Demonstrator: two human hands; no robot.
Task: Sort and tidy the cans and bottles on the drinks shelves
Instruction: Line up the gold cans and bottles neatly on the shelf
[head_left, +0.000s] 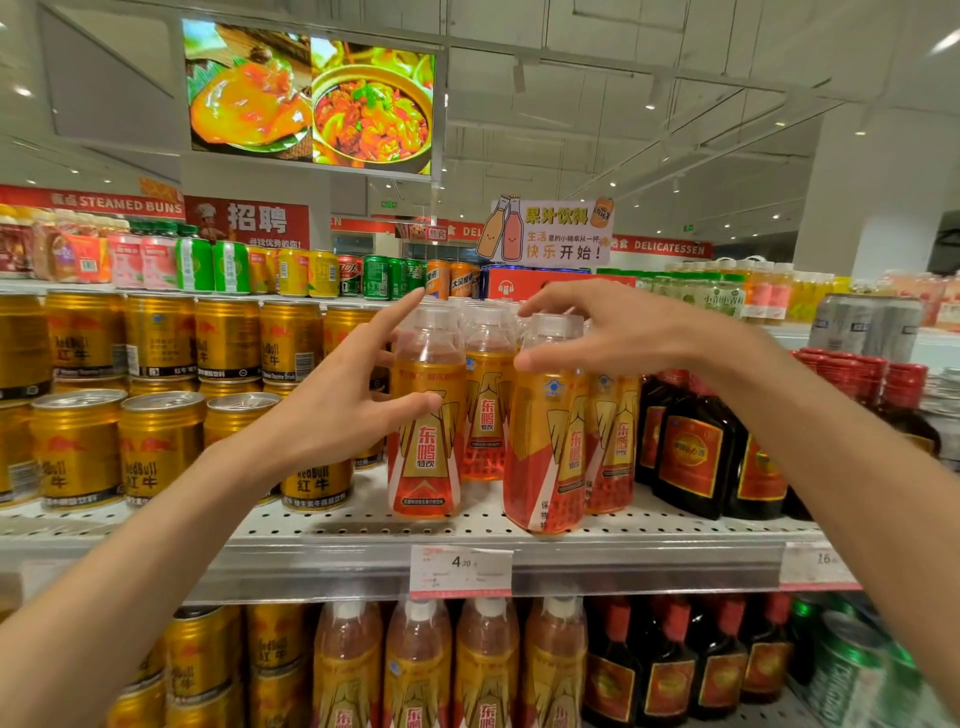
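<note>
Fingers: left hand (332, 400) spread and relaxed, grasping nothing, beside the front-left orange bottle (426, 415); right hand (618, 332) loosely arched over the front-right orange bottle (553, 431), whether it touches cannot be told. Gold cans (156, 447) crowd left; dark bottles (696, 447) crowd right. White shelf (363, 525): bare strip before the bottles at its front edge. Price tag (461, 570) below.

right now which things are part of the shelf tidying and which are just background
Job:
- orange drink bottles
- gold cans
- dark bottles
- left hand
- right hand

Background:
- food screen
- juice sign
- price tag
</note>
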